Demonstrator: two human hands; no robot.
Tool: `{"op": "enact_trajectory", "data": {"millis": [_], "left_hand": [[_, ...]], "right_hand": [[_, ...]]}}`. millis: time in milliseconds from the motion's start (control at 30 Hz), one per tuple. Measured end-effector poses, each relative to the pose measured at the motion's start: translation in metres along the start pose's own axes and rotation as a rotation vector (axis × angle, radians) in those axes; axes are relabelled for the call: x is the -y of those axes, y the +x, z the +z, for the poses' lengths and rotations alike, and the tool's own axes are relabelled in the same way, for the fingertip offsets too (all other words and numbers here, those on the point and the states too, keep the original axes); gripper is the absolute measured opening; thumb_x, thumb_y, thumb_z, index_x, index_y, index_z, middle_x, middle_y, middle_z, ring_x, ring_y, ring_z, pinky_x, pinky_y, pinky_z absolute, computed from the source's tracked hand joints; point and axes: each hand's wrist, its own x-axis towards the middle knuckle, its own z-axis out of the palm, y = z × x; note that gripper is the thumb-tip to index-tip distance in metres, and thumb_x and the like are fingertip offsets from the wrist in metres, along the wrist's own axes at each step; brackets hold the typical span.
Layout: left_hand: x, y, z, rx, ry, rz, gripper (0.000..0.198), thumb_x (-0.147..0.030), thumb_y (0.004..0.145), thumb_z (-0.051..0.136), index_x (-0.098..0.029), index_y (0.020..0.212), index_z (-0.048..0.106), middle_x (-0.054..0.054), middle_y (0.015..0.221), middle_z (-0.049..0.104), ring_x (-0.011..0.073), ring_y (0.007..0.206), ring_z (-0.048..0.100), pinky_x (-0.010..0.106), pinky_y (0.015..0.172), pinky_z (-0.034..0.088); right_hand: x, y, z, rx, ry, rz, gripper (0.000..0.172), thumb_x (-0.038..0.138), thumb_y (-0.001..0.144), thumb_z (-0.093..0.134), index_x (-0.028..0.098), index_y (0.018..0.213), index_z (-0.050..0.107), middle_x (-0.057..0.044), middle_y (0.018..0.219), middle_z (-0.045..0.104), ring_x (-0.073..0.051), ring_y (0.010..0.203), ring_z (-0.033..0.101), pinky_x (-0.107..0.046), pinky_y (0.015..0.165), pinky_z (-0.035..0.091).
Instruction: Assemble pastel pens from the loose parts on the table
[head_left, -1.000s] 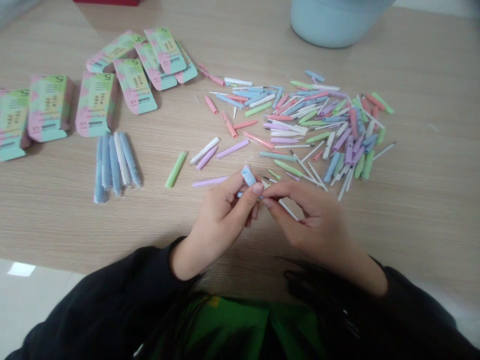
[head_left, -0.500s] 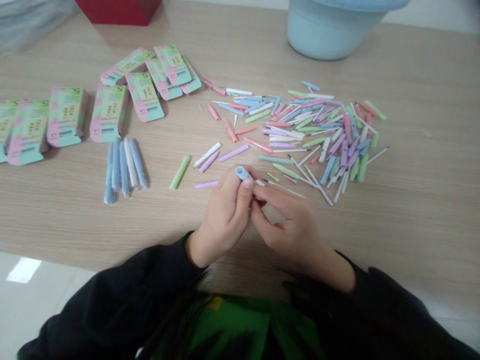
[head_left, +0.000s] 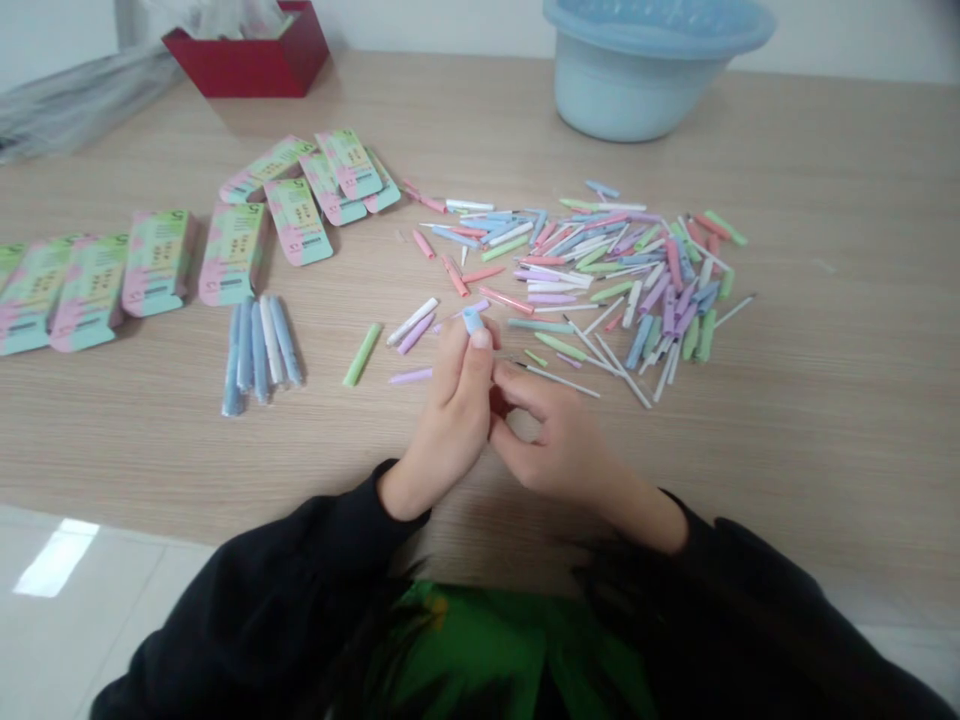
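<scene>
My left hand (head_left: pixel 452 405) is closed around a light blue pen tube (head_left: pixel 472 320), whose open end pokes up past the thumb. My right hand (head_left: pixel 551 425) meets it from the right, thumb and fingers pinched together; whatever they grip is hidden between the hands. Just beyond my right fingers lies a thin white refill (head_left: pixel 559 378) with a dark tip. Loose pen parts (head_left: pixel 600 265) in pink, blue, green, purple and white spread across the table behind. A green tube (head_left: pixel 362 355) and a purple tube (head_left: pixel 411 377) are left of my left hand.
Several wrapped blue and white pens (head_left: pixel 260 345) lie side by side on the left. Pink-and-green cartons (head_left: pixel 233 250) stretch along the left side of the table (head_left: pixel 847 400). At the back are a red box (head_left: pixel 255 70) and a light blue basin (head_left: pixel 637 90).
The view has tilted up, showing more of the basin and red box. Both hands stay together; the blue tube's opening now faces me less, and the white piece between the hands is no longer visible.
</scene>
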Motion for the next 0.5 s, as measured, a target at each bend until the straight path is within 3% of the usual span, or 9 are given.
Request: {"op": "enact_trajectory", "data": {"millis": [67, 267, 367, 500], "left_hand": [[-0.002, 0.001, 0.001, -0.012, -0.037, -0.016, 0.032, -0.046, 0.108, 0.038, -0.024, 0.091, 0.054, 0.005, 0.095, 0.059, 0.0204, 0.097, 0.057, 0.031, 0.085, 0.051], [-0.008, -0.003, 0.007, 0.036, -0.198, -0.097, 0.033, -0.043, 0.109, 0.037, -0.023, 0.088, 0.053, 0.005, 0.105, 0.066, 0.0188, 0.101, 0.060, 0.030, 0.092, 0.050], [-0.006, -0.006, 0.008, 0.043, -0.315, -0.159, 0.036, -0.043, 0.110, 0.033, -0.023, 0.089, 0.054, 0.003, 0.106, 0.067, 0.0163, 0.092, 0.060, 0.027, 0.085, 0.049], [-0.001, -0.007, 0.010, 0.011, -0.426, -0.246, 0.036, -0.044, 0.109, 0.037, -0.023, 0.089, 0.058, 0.002, 0.102, 0.070, 0.0144, 0.079, 0.059, 0.025, 0.075, 0.049]], "right_hand": [[0.000, -0.001, 0.002, 0.014, 0.033, -0.008, 0.038, 0.010, 0.082, 0.056, 0.017, 0.118, 0.067, -0.001, 0.078, 0.070, -0.017, 0.070, 0.065, -0.028, 0.068, 0.053], [0.004, -0.001, -0.005, -0.071, -0.034, -0.041, 0.029, 0.010, 0.087, 0.053, 0.017, 0.107, 0.074, -0.006, 0.088, 0.077, -0.017, 0.076, 0.069, -0.030, 0.073, 0.055], [0.003, -0.001, -0.005, -0.120, -0.053, -0.091, 0.033, 0.009, 0.088, 0.055, 0.014, 0.114, 0.074, -0.008, 0.099, 0.081, -0.017, 0.083, 0.073, -0.029, 0.078, 0.057], [0.001, -0.002, -0.001, -0.204, -0.110, -0.085, 0.027, 0.011, 0.089, 0.058, 0.015, 0.109, 0.077, -0.007, 0.099, 0.082, -0.018, 0.085, 0.075, -0.028, 0.080, 0.059]]}}
